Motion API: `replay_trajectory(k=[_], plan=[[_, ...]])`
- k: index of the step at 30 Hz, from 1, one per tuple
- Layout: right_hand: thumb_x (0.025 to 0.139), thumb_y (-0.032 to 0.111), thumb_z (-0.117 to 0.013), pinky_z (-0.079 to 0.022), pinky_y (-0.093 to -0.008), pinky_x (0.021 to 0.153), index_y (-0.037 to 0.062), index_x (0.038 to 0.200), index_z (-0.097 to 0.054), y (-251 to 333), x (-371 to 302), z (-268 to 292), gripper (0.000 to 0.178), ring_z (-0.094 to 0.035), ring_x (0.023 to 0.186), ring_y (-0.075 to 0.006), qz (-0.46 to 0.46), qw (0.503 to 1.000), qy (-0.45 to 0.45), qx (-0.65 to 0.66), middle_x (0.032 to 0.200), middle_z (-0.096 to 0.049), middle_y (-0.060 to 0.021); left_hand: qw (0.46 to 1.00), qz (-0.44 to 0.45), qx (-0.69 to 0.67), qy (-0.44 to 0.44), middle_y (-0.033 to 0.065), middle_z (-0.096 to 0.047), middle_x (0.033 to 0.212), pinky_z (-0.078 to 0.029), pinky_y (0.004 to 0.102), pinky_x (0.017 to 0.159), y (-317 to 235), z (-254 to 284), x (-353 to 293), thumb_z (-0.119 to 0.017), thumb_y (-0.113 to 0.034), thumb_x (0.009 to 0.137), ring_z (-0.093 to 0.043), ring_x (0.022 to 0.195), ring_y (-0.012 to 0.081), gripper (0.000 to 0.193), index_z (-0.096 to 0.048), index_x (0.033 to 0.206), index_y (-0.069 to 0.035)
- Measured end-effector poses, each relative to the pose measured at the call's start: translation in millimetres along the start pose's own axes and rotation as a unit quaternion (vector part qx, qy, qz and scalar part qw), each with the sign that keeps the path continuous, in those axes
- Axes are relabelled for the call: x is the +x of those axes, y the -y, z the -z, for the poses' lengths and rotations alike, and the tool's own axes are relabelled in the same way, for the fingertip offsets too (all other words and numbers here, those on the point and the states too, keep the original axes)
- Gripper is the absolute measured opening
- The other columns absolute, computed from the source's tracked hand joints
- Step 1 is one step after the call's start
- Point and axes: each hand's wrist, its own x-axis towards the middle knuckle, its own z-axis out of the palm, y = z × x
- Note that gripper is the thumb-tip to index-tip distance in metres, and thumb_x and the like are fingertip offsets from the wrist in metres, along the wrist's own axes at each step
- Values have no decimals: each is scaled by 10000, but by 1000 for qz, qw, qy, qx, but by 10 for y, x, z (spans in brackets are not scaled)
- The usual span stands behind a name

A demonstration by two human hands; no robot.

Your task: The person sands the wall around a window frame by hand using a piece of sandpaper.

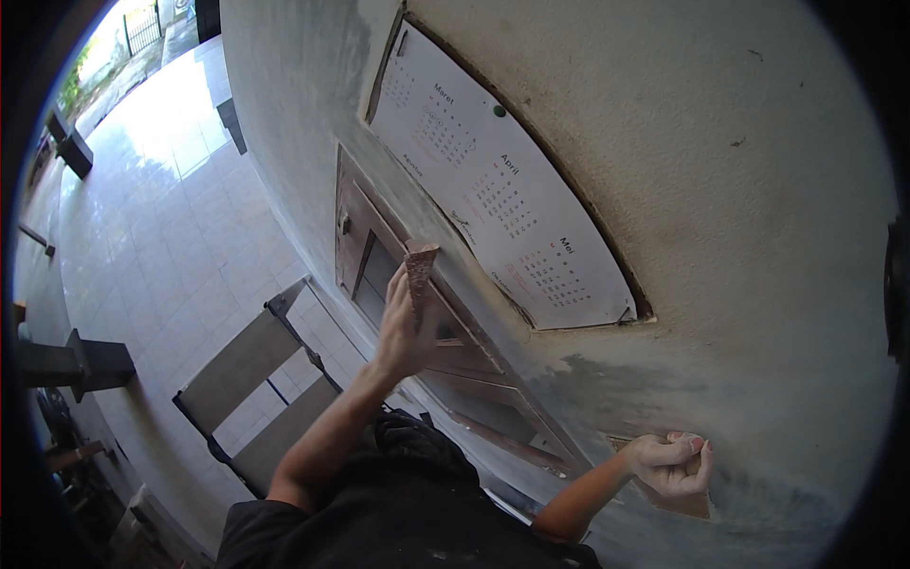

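My left hand (402, 339) is closed round a folded piece of reddish-brown, grainy sandpaper (420, 270), whose upper end sticks out above the fingers. It is raised in front of the brown-framed window (379, 248), below the paper calendar (493, 180). Over at the lower right, my right hand (671, 465) is near the wall, its fingers curled in and powdered with pale dust. Whatever those fingers may hold is hidden. Behind and below it shows a tan, straight-edged patch (684, 504); I cannot tell whether it is a sheet or part of the wall.
The pale plaster wall (739, 256) has grey smudges, and a green pin (499, 111) marks the calendar's upper edge. To my left, a folding step ladder (242, 368) with grey treads stands on the tiled floor (180, 247). Dark posts (102, 365) rise farther left.
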Motion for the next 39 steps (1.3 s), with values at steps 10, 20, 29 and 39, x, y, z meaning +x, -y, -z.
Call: replay_trajectory(k=[10,20,29,39], plan=[[873,-48,-425,-254,-178,310,-65,1011,-488,26,-10,-16,152,-318,360,-38,-10,1000,-13,18,522,-387,48,966,180,-156,100,191,-382,1460,-341,389,1096,302,378,-425,-449,37,904,-378,1362,297,568,-322,1456,-9],[892,-34,-410,-238,-189,336,-63,1059,-459,15,-53,67,176,-321,371,-49,-27,999,0,36,503,-369,60,858,302,-380,167,165,-382,1488,-421,440,1058,146,224,-350,-391,28,895,-387,1370,291,607,-257,1486,8],[917,-24,-425,-221,-192,341,-62,1056,-463,13,-40,-23,149,-305,361,-47,-27,999,-6,38,484,-347,73,524,426,-723,-145,189,-523,1328,-355,464,1121,-165,341,-240,-598,-551,884,-495,1258,303,817,-395,1355,85],[930,-13,-450,-225,-191,331,-65,1041,-466,8,-78,27,124,-323,362,-43,-22,998,-9,53,499,-368,65,826,297,-475,-62,117,-520,1324,-477,413,1041,-403,130,-245,-531,12,947,-557,1181,182,485,-373,1405,4]])
